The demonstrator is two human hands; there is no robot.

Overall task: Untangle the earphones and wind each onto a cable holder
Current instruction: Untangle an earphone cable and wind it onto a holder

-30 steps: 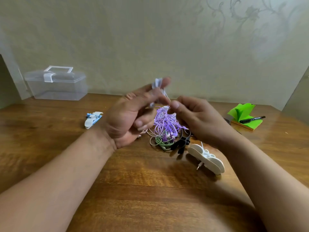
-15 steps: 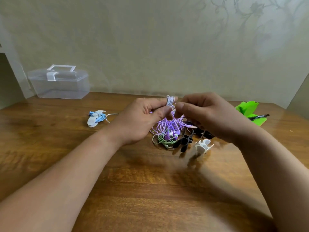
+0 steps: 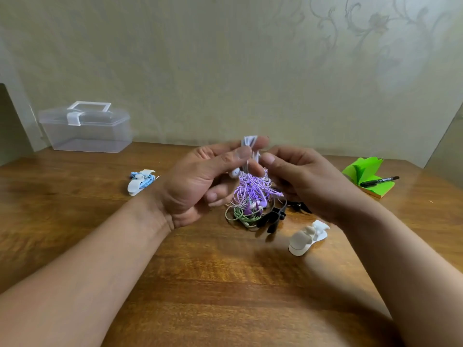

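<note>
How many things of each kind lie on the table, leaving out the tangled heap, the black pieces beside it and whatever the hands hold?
White cable holders: 2 (left holder, right holder)
Clear plastic box: 1
Green note pad: 1
Black marker: 1
Total: 5

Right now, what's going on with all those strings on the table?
A person is sorting out tangled earphones. The left hand grips a white cord, and the right hand pinches it beside the left thumb. A purple tangle hangs under them, down to a green cord and black holders on the table. One blue set is already wound on a holder at the left. A white holder lies by the right wrist.
</note>
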